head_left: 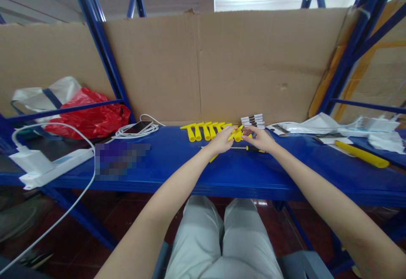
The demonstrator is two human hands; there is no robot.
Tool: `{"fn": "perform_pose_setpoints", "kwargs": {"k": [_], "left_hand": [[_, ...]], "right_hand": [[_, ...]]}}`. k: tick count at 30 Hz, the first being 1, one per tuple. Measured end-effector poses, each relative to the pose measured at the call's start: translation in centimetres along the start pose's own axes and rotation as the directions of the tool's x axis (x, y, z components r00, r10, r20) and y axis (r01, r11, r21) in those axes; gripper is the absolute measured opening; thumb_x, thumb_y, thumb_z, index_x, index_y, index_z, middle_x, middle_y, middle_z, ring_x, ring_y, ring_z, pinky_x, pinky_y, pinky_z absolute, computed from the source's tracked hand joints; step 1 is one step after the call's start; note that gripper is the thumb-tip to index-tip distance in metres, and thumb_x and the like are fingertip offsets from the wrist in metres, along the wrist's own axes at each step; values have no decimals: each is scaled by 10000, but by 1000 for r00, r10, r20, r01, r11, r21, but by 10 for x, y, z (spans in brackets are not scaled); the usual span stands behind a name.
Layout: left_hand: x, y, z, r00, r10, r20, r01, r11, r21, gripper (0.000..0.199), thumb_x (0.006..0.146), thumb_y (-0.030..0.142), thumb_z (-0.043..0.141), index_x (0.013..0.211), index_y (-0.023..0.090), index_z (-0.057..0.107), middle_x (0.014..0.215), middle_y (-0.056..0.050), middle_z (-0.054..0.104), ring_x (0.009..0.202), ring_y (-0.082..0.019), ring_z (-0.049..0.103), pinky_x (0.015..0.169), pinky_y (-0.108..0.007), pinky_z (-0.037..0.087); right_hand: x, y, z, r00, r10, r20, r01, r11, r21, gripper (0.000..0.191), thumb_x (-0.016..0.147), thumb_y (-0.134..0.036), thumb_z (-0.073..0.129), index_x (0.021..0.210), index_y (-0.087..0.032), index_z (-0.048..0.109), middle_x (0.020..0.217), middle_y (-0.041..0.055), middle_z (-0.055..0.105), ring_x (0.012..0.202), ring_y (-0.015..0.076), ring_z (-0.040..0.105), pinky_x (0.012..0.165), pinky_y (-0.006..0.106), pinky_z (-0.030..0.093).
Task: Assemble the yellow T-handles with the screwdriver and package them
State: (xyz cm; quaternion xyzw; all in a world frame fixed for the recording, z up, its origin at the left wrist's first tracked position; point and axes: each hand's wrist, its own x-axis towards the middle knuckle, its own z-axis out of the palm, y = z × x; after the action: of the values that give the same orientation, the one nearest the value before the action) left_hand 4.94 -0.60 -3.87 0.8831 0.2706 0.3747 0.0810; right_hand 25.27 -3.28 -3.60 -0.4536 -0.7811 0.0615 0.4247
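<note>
My left hand (221,140) is closed around a yellow plastic piece (236,133) above the blue tabletop. My right hand (260,138) comes in from the other side, its fingers curled and fingertips at the same piece. Part of another yellow strip (213,158) shows beneath my left wrist. Behind the left hand stands a row of several yellow T-shaped plastic parts (198,133), some partly hidden by the hand. A screwdriver (252,148) with a black and yellow handle lies just below both hands.
Small white items with dark bands (253,121) are stacked by the cardboard wall (152,67). A long yellow tube (361,154) and white packaging (320,124) lie right. Left are a coiled white cable (136,131), a power strip (60,169) and a red bag (91,114).
</note>
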Motion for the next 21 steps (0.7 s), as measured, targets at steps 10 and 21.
{"fn": "perform_pose_setpoints", "kwargs": {"k": [10,21], "left_hand": [[-4,6,2,998,59,3,-58,998,-21,496,778,25,509,1241,196,559,1313,-119,582,1260,-238,528,1124,-432,370],[-7,15,0,999,32,36,-33,998,54,509,803,32,481,1283,199,521,1361,-97,564,1283,-220,515,1138,-402,363]], "right_hand": [[1,-7,3,999,9,-40,-7,998,67,308,812,-493,556,774,-197,630,801,73,706,752,209,640,709,342,507],[-4,-16,0,998,57,-37,-49,982,180,360,765,-569,582,692,-216,583,631,28,633,615,184,587,631,328,490]]}}
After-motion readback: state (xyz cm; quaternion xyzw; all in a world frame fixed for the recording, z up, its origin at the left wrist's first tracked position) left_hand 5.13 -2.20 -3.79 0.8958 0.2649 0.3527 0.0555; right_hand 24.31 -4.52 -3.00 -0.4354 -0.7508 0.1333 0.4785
